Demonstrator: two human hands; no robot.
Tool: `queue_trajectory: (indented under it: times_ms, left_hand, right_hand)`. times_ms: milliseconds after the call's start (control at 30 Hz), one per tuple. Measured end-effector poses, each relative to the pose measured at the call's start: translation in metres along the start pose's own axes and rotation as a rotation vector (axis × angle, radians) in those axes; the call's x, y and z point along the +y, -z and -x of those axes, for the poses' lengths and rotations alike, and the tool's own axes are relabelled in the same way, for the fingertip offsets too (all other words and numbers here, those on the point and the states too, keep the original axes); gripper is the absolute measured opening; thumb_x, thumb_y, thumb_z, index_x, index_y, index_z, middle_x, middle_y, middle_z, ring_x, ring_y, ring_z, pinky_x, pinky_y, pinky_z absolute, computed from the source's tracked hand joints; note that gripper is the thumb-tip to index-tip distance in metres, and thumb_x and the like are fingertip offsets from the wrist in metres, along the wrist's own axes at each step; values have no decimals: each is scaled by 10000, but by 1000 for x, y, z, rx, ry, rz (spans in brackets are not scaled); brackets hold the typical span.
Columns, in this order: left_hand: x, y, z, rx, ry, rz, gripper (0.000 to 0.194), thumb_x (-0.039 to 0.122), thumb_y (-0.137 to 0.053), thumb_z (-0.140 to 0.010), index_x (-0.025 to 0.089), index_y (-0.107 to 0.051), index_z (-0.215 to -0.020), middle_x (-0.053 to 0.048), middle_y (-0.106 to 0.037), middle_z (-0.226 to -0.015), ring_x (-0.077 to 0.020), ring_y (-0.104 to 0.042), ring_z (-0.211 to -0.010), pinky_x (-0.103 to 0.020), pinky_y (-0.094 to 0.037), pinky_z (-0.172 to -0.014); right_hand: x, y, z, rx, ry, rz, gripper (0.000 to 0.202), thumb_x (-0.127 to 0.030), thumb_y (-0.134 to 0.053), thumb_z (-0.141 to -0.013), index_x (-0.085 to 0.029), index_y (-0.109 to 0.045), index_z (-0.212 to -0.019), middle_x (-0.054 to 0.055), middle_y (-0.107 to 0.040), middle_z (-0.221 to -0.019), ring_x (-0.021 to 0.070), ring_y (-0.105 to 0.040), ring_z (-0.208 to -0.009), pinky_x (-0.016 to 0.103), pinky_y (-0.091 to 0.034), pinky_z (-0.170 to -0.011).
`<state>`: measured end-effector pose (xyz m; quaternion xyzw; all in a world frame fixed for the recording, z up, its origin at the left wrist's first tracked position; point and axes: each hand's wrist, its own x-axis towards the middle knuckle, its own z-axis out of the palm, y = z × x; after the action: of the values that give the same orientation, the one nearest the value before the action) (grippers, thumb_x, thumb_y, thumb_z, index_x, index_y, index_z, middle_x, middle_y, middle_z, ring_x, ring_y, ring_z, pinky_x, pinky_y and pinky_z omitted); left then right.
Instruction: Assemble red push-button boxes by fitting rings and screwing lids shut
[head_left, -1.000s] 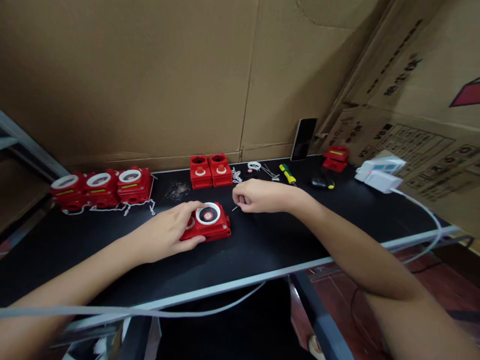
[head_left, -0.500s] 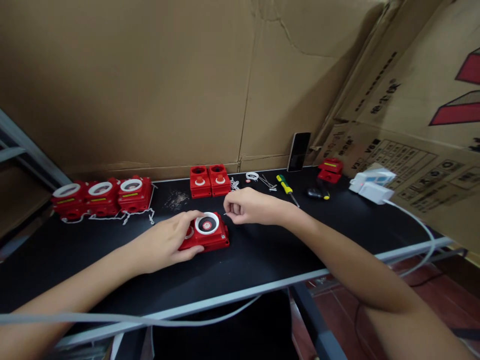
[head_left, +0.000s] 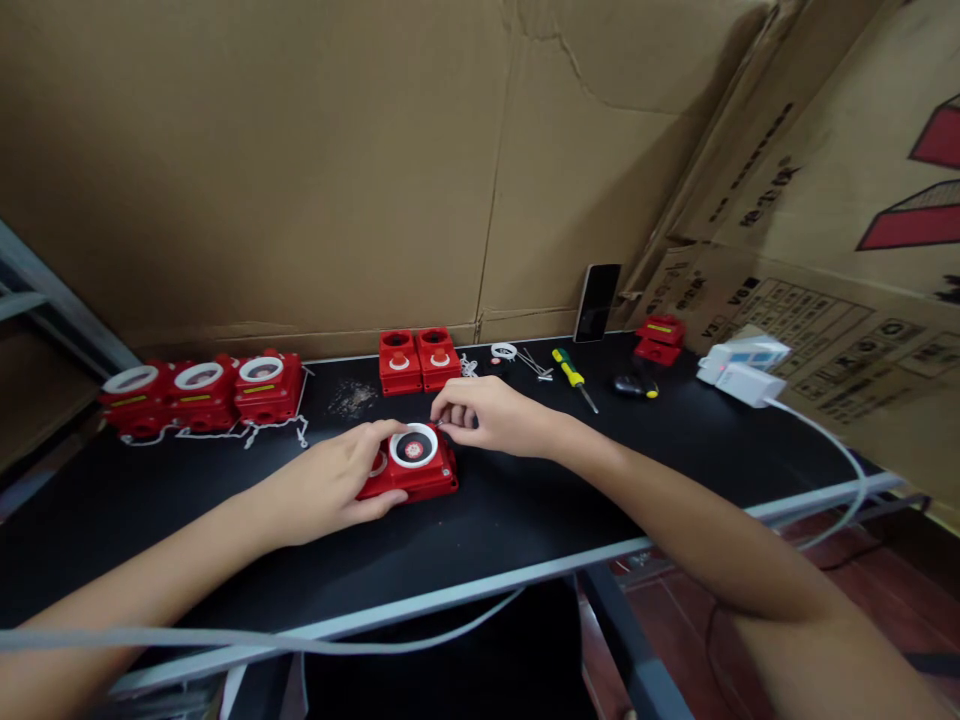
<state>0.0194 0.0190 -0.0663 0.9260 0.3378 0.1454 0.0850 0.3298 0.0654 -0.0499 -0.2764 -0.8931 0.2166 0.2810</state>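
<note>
In the head view my left hand (head_left: 343,480) grips the left part of a red plastic box (head_left: 431,482), thumb along its near side and fingers over its top. The box lies flat on the black tabletop, and part of it is hidden under that hand. On its upper face sits a white ring (head_left: 395,460) around a dark disc with a small label. At the box's far right corner, my right hand (head_left: 480,415) is closed in a pinch. Whatever is between those fingertips is too small to make out.
Three similar red boxes (head_left: 202,405) with white cords stand at left; two more (head_left: 420,365) stand at the back. Rightward are a loose white ring (head_left: 504,351), thin metal rods (head_left: 536,365), a screwdriver (head_left: 574,376), a phone-like slab (head_left: 598,303) and a white charger (head_left: 746,375). Cardboard walls the back.
My right hand has moved slightly left, from beside the red box to its far right corner. My left hand and the box have stayed in place.
</note>
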Motion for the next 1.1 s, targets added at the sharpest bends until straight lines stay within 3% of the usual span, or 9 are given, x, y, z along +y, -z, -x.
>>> queue_trajectory:
  times_ms: [333,667,933,1100]
  left_hand:
    - [-7,-9,1,61,-68,-22,675,658,-545,-1149,201,-447,-1635,-211,-772,-1491,-350,-846,-1220,-464,-673,-1098]
    - [6,3,-1,-14,-10,16,632,603,-596,-1135,192,-487,-1602,-206,-771,-1495,-345,-834,-1245,-456,-660,-1120]
    - [-4,-6,0,18,-19,14,686,673,-558,-1134,201,-471,-1624,-197,-784,-1468,-345,-847,-1197,-456,-668,-1094]
    - [-11,-13,3,40,-27,-4,726,718,-529,-1141,211,-455,-1656,-191,-778,-1484,-341,-846,-1198,-457,-659,-1112]
  right_hand:
    - [-3,-1,2,30,-9,-7,113,-67,-791,-953,-180,-800,-948,-2,-736,-860,121,-652,-699,250,-554,-716]
    - [-7,-2,3,34,-4,100,143,-29,-809,-934,-170,-803,-914,7,-710,-857,125,-643,-720,255,-530,-718]
    - [-9,0,2,12,-48,11,156,-22,-790,-935,-175,-798,-963,15,-750,-916,124,-682,-744,247,-557,-732]
    - [-9,-1,1,-18,-109,-74,138,-40,-787,-946,-173,-785,-982,-22,-747,-801,124,-698,-702,248,-573,-730]
